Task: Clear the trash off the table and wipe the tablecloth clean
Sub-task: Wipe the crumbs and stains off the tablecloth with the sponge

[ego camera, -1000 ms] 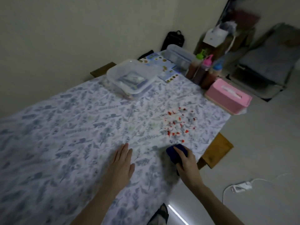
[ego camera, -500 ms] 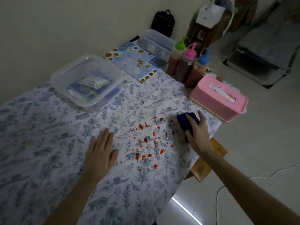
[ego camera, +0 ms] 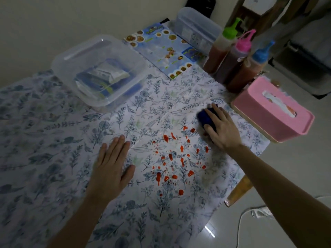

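Note:
A white tablecloth with a blue leaf print covers the table. Red sauce spatters dot it near the right edge. My right hand presses a dark blue cloth onto the tablecloth just beyond the spatters, at their far right edge. My left hand lies flat, palm down with fingers apart, on the tablecloth left of the spatters and holds nothing.
A clear lidded plastic box with packets stands at the back. Behind it lie a printed menu sheet and a second clear box. Three sauce bottles and a pink tissue box stand at the right edge.
My right hand slid the blue cloth from the table's near edge, past the spatters, to their far side. My left hand stayed flat on the tablecloth. The view came closer.

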{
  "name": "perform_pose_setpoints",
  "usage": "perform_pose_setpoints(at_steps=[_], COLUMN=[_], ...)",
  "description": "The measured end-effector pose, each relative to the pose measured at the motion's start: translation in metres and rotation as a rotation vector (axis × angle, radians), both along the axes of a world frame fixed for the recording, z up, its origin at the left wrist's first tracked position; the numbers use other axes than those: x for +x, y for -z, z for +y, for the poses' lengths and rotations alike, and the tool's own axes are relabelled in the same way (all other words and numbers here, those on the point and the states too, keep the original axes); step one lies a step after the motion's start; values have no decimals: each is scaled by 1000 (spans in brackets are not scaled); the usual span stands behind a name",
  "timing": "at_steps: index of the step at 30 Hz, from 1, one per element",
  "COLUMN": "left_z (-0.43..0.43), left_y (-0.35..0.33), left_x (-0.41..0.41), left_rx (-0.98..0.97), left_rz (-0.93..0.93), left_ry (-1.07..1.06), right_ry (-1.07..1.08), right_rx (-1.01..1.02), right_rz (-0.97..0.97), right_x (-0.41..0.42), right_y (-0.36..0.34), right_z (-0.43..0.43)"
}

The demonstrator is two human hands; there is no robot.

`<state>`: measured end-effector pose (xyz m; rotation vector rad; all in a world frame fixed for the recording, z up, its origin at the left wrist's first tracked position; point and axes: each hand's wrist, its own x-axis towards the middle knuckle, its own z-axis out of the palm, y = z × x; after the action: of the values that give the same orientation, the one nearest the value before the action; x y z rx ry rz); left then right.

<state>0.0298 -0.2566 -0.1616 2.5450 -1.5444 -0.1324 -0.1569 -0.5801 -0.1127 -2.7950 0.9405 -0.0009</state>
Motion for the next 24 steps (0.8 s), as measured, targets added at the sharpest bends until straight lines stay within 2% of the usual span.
perform_pose_setpoints(at_steps=[4,8,11,18,21,24], left_z=[1,1,0,-1,0,2], left_y=[0,-3,-4,-4,-5,-4], left_x=[0,-1,-2,-3,-3,-1], left_rx=[10,-2,-4,-6,-5,-6], left_rz=[7,29,27,20,22,26], left_ry=[-5,-3,1,5,4,0], right_ry=[21,-196,-256,-402,-356,-213], right_rx=[56,98,130,128,146,138], right_rz=[-74,-100,-111,-111,-116,-101], right_x=[30,66,65,-13,-56,-87], right_y=[0,6,15,22,20,15], right_z=[42,107,139,175,166,137])
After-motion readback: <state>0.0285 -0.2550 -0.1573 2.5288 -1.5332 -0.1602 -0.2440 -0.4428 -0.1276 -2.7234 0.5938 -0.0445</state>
